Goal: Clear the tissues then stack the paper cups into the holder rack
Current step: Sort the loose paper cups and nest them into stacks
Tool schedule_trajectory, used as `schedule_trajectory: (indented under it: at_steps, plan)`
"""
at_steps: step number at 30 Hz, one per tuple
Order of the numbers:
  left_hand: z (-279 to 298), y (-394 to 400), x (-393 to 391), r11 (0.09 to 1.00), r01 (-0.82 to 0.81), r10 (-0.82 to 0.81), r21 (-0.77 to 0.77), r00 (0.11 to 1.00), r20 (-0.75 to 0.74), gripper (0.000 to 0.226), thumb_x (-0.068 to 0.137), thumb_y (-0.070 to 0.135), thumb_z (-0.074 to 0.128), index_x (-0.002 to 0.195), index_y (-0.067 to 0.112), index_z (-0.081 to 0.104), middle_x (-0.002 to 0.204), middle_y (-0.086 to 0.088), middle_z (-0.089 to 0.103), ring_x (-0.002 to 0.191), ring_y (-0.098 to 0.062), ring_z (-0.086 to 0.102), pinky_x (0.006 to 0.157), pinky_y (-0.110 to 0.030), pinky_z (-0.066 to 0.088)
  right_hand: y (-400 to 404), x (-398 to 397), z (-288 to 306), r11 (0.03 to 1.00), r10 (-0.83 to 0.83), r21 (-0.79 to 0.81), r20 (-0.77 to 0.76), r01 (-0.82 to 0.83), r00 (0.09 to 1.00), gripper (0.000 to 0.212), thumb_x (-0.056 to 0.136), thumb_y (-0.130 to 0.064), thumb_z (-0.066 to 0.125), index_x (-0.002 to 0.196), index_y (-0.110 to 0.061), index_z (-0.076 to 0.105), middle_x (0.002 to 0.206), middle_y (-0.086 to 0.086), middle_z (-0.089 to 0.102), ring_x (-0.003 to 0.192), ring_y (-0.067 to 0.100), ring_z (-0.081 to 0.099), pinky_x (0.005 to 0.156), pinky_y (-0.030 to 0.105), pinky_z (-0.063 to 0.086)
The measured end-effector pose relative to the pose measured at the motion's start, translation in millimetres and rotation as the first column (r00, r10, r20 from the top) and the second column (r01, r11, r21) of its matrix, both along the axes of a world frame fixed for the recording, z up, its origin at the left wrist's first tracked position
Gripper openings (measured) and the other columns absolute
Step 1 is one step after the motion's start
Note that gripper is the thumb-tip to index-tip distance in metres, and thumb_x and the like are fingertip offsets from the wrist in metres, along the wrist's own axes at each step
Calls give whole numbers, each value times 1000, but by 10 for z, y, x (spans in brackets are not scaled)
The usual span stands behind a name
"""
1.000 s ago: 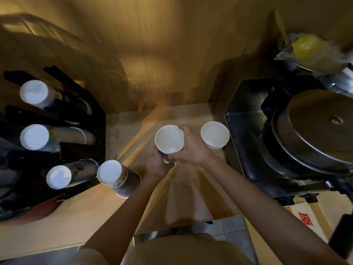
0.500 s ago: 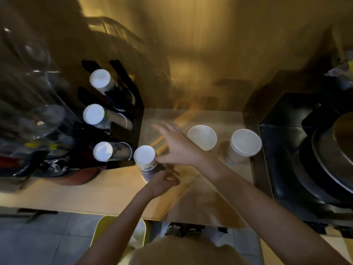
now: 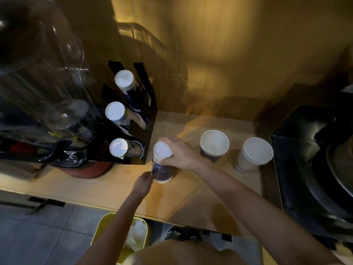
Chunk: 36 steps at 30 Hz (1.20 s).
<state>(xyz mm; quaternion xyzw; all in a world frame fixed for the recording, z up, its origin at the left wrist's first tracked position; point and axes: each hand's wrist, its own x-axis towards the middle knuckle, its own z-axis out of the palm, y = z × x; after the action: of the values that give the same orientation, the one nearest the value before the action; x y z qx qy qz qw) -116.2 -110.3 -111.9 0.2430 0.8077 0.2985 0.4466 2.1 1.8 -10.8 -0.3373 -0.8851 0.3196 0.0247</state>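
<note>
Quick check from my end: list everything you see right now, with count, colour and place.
holder rack: one, black, counter left, three slots each holding a cup stack
inverted cup stack: one, white base, dark print, beside rack
dark cup stack: one, upright, counter centre
white cup stack: one, upright, right of it
clear dome: one, far left
black appliance: one, right
yellow bin: one, under the counter
right hand: grips inverted stack's top
left hand: at its lower side
</note>
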Motion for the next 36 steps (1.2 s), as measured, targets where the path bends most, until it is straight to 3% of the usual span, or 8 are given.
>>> schedule_trajectory:
  at_steps: [3, 8, 15, 19, 25, 28, 33, 36]
  plan:
    - [123, 122, 21, 990, -10, 20, 139, 997, -75, 34, 96, 22, 41, 123, 6, 53, 124, -19, 59, 113, -33, 54, 99, -46, 45, 109, 129, 99, 993, -116, -32, -115, 113, 987, 69, 79, -32, 69, 138, -23, 35, 139, 8, 45, 125, 25, 45, 97, 34, 41]
    - [449, 418, 43, 935, -58, 102, 349, 989, -107, 34, 95, 25, 46, 123, 8, 53, 119, -15, 60, 110, -29, 56, 95, -44, 47, 350, 363, 280, 949, -313, -139, -369, 281, 875, 66, 72, -33, 76, 130, -23, 45, 130, 5, 51, 119, 21, 48, 96, 32, 42]
    - [1019, 721, 117, 776, -22, 189, 630, 962, -198, 30, 88, 18, 58, 117, 9, 58, 110, 0, 59, 106, -13, 53, 86, -27, 42, 480, 782, 582, 777, -627, -483, -646, 403, 436, 36, 77, -17, 73, 106, -30, 55, 109, -3, 61, 99, 12, 61, 84, 27, 52]
    - [1091, 798, 175, 773, -20, 141, 634, 980, -141, 30, 88, 17, 58, 117, 8, 58, 113, -7, 63, 104, -12, 54, 89, -25, 43, 437, 896, 495, 657, -753, -662, -564, 361, 338, 34, 83, -13, 66, 112, -24, 52, 100, -7, 61, 88, 7, 62, 65, 16, 56]
    - [924, 729, 269, 820, 41, 126, 571, 960, -250, 33, 89, 19, 57, 121, 10, 55, 121, -11, 63, 110, -17, 56, 86, -26, 40, 371, 915, 303, 587, -809, -709, -497, 391, 315, 42, 83, -17, 66, 122, -20, 52, 117, 5, 60, 103, 17, 62, 69, 20, 58]
    - [1022, 754, 293, 793, 121, 119, 598, 931, -346, 33, 89, 20, 56, 121, 12, 54, 122, -8, 62, 112, -14, 54, 87, -25, 40, 381, 973, 247, 499, -867, -790, -454, 356, 208, 38, 84, -16, 65, 120, -19, 54, 116, 8, 61, 101, 20, 64, 67, 24, 59]
    - [1355, 879, 369, 648, 384, 77, 658, 827, -558, 32, 89, 19, 57, 120, 14, 53, 115, 5, 56, 111, -8, 47, 104, -46, 41, 347, 1050, 129, 228, -971, -974, -227, 2, -68, 27, 87, -16, 58, 113, -12, 56, 106, 12, 64, 98, 25, 64, 71, 37, 61]
    - [1555, 973, 457, 581, 549, 47, 600, 714, -699, 36, 88, 20, 56, 122, 10, 52, 125, -8, 54, 118, -17, 46, 103, -38, 43, 307, 1072, 81, 136, -984, -977, -115, -163, -135, 23, 86, -21, 56, 108, -13, 55, 107, 15, 65, 103, 30, 63, 80, 43, 57]
